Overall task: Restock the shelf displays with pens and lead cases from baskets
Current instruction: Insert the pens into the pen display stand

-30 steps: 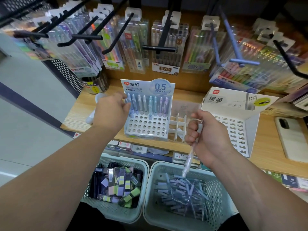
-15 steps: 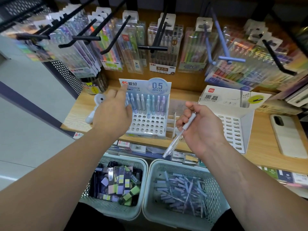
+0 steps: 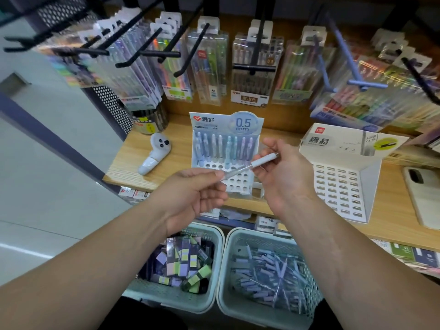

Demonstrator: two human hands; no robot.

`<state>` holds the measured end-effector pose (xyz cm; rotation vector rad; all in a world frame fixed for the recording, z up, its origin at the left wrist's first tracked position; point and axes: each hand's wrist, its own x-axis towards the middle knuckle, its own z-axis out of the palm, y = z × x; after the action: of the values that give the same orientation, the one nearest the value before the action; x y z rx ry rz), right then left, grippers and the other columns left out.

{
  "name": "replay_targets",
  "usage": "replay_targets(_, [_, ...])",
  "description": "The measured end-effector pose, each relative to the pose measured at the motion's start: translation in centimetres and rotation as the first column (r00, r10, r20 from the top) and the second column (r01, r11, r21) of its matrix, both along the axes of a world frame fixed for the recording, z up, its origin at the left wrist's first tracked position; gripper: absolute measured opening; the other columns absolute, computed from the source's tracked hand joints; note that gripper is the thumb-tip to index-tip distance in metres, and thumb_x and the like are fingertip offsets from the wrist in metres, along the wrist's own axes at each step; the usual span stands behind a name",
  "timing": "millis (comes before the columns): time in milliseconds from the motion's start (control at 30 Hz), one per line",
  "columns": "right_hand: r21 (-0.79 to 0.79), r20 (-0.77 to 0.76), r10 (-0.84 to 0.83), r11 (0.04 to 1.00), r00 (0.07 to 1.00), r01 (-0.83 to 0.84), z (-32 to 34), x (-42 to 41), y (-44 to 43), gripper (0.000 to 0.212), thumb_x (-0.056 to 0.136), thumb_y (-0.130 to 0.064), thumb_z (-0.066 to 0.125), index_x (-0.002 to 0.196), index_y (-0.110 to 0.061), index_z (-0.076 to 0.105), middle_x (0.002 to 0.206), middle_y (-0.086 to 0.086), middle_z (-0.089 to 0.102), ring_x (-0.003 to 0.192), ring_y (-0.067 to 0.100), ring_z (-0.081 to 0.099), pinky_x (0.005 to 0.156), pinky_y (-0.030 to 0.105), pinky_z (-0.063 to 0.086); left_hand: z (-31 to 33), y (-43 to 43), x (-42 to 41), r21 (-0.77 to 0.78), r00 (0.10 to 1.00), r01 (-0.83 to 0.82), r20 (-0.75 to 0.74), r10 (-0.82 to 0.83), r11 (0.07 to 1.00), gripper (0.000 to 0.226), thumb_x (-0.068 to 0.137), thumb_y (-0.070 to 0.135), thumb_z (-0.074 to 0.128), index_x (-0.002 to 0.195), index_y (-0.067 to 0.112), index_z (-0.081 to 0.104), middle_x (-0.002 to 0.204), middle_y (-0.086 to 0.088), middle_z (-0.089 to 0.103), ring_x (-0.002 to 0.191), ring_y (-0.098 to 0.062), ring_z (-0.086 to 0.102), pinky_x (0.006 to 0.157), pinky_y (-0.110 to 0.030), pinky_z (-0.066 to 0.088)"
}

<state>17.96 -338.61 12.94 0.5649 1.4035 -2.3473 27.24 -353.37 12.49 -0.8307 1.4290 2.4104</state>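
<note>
A clear pen with a pale lilac cap [image 3: 247,168] lies slanted between both hands in front of the white 0.5 mm pen display [image 3: 226,129]. My right hand [image 3: 285,177] pinches its capped end. My left hand [image 3: 197,194] pinches the clear tip end. The display's back rows hold several pens; its front holes stand bare. Below the shelf, the right basket [image 3: 269,275] holds many loose pens and the left basket [image 3: 181,265] holds lead cases. A white lead-case display [image 3: 342,177] with rows of slots stands to the right.
A white handheld controller [image 3: 156,153] lies on the wooden shelf [image 3: 166,163] left of the pen display. A phone [image 3: 423,194] lies at the far right. Black and blue hooks with hanging pen packs [image 3: 252,67] jut out above. A dark cup [image 3: 150,120] stands at the back left.
My left hand came off the pen display and moved to the pen's tip. My right hand raised the pen from over the basket to in front of the display.
</note>
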Motion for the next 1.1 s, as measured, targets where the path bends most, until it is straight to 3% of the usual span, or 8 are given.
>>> replay_targets(267, [0.296,-0.042,0.297,0.916,0.954,-0.272,-2.3,1.0,-0.4,0.014,0.102,-0.01,0.055,0.106,-0.012,0.068,0.1,0.011,0.068,0.072,0.015,0.064,0.065,0.023,0.056,-0.3,-1.9,-1.1,-0.172,0.952,-0.305,-0.09,0.293,0.937,0.002,0.092,0.002,0.067,0.091,0.001,0.068,0.077,-0.014,0.072,0.07,-0.022,0.074,0.062,-0.025,0.06])
replay_targets(400, [0.569,-0.081,0.494,0.736,0.865,-0.367,-3.3,1.2,0.8,0.008,0.098,-0.012,0.062,0.099,-0.017,0.069,0.093,0.004,0.07,0.083,0.018,0.068,0.076,0.032,0.06,-0.2,-2.6,-2.4,-0.459,0.977,-0.214,-0.107,0.185,0.863,0.003,0.094,0.005,0.067,0.093,0.003,0.07,0.081,-0.016,0.071,0.073,-0.022,0.074,0.063,-0.027,0.059])
replay_targets(467, [0.745,-0.101,0.552,0.593,0.827,-0.305,-3.5,0.4,1.5,0.01,0.099,-0.017,0.06,0.096,-0.021,0.069,0.091,-0.005,0.067,0.084,0.015,0.064,0.075,0.03,0.055,-0.3,-3.0,-3.2,-0.707,0.992,-0.123,-0.112,0.061,0.697,0.005,0.094,0.007,0.067,0.095,0.008,0.071,0.079,-0.012,0.074,0.072,-0.019,0.074,0.063,-0.029,0.057])
replay_targets(567, [0.873,-0.118,0.537,0.457,0.835,-0.17,-4.3,-2.5,2.0,0.015,0.099,-0.016,0.056,0.103,-0.013,0.07,0.091,0.0,0.069,0.084,0.019,0.064,0.072,0.03,0.051,-0.4,-3.8,-4.2,-0.959,0.993,-0.063,-0.088,-0.077,0.277,0.007,0.094,0.015,0.066,0.089,0.015,0.071,0.073,-0.005,0.072,0.074,-0.021,0.072,0.072,-0.038,0.057])
replay_targets(733, [0.932,-0.036,0.576,0.314,0.816,-0.181,-6.1,-4.8,1.7,0.025,0.09,-0.031,0.072,0.109,-0.016,0.072,0.095,0.002,0.074,0.085,0.024,0.07,0.079,0.038,0.058,-1.2,-3.3,-5.4,-0.993,0.99,-0.08,-0.09,-0.105,0.092,0.01,0.092,0.015,0.064,0.085,0.01,0.07,0.07,-0.006,0.067,0.071,-0.026,0.062,0.069,-0.042,0.05])
replay_targets(833, [0.922,-0.033,0.576,0.334,0.817,-0.198,-7.2,-4.4,1.4,0.009,0.089,-0.029,0.073,0.083,-0.022,0.07,0.082,0.002,0.073,0.081,0.026,0.071,0.074,0.041,0.06,-1.8,-2.6,-6.1,-0.996,0.986,-0.093,-0.095,-0.137,0.015,0.027,0.091,0.012,0.062,0.066,0.019,0.054,0.06,0.001,0.053,0.063,-0.025,0.052,0.062,-0.038,0.045])
replay_targets(900, [0.921,-0.06,0.585,0.345,0.809,-0.181,-8.0,-4.3,1.3,0.022,0.09,-0.025,0.071,0.069,-0.021,0.066,0.073,0.001,0.072,0.076,0.024,0.071,0.072,0.044,0.061,-2.0,-2.3,-6.4,-0.996,0.985,-0.092,-0.09,-0.145,-0.011,0.04,0.091,0.011,0.059,0.06,0.025,0.038,0.059,0.002,0.046,0.063,-0.025,0.047,0.06,-0.037,0.041])
replay_targets(1100, [0.933,-0.099,0.607,0.332,0.788,-0.139,-8.6,-4.3,1.3,0.025,0.09,-0.022,0.069,0.066,-0.016,0.066,0.066,0.002,0.069,0.071,0.023,0.071,0.07,0.044,0.06,-2.1,-2.3,-7.0,-0.996,0.993,-0.09,-0.087,-0.084,-0.026,0.014,0.096,0.019,0.058,0.084,0.016,0.065,0.068,-0.002,0.063,0.068,-0.023,0.057,0.065,-0.027,0.034])
